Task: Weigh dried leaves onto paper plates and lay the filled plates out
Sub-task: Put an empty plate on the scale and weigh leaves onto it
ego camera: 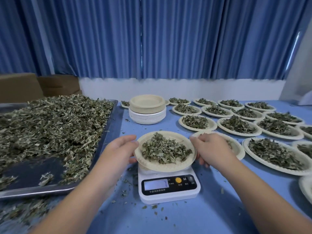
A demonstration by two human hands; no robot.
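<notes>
Blue worktop [219, 208] carries a metal tray [33, 173] heaped with dried leaves [50, 125] at left and filled plates [239, 133] at right. Over the scale [168, 195], left grip [118, 149] and right grip [209, 147] pinch a leaf-filled plate [160, 166] by opposite rims

Curtains [168, 39]: mid blue, vertical pleats striping light and dark. Wall [168, 88] strip beneath: white. Table [219, 200]: flat pale blue, flecked with green crumbs. Dried leaves [166, 152]: dull olive to grey-green, mottled. Paper plate [166, 168]: cream, ribbed rim. Stack of plates [147, 108]: beige upper part, white lower part. Tray [33, 191]: silvery rim, dark bare floor. Scale [168, 198]: white body, black panel [168, 189], yellow button [178, 180], pale lit display [156, 184]. Boxes [20, 86]: brown cardboard.
</notes>
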